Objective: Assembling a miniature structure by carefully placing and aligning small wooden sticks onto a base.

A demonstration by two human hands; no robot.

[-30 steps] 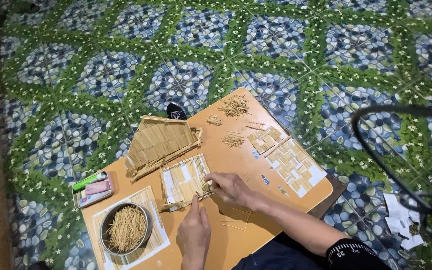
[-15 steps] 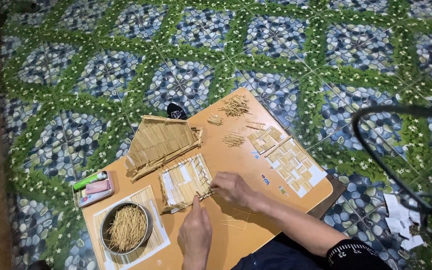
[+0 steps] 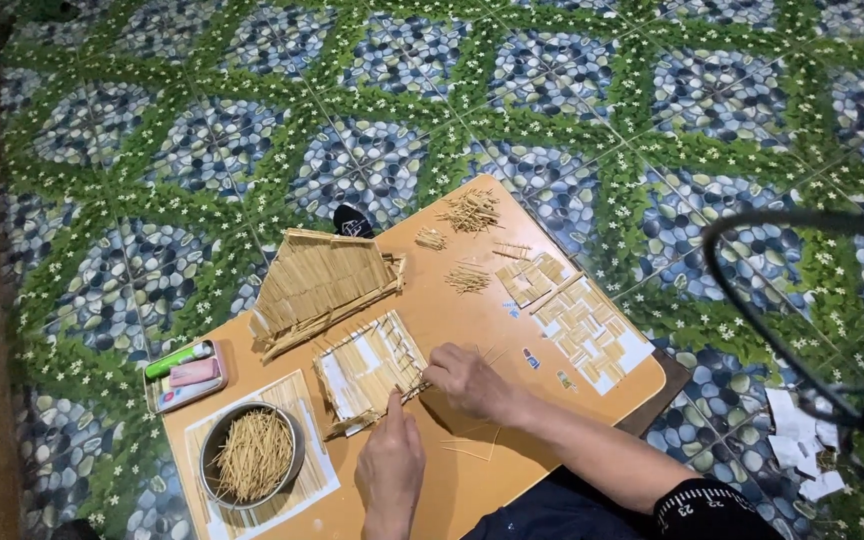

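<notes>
Two bare hands meet at the near edge of a small stick panel (image 3: 370, 368) lying flat on the orange bench (image 3: 472, 330): the right hand (image 3: 467, 382) pinches a thin stick against that edge, its grip closed on the stick, while the left hand (image 3: 390, 462) rests fingertips against the panel's near corner, though whether those fingers are closed on anything cannot be told. Done well, the step likely calls for the left hand to steady the panel as the stick is seated in line with its neighbours. Long axis of the panel runs diagonally, from the near left toward the far right of the bench. Beyond it lies a sloped roof piece of sticks (image 3: 324, 282); to the left, a metal bowl of loose sticks (image 3: 252, 456) and a tray of supplies (image 3: 187, 372); to the right, flat woven sheets (image 3: 582, 325).
</notes>
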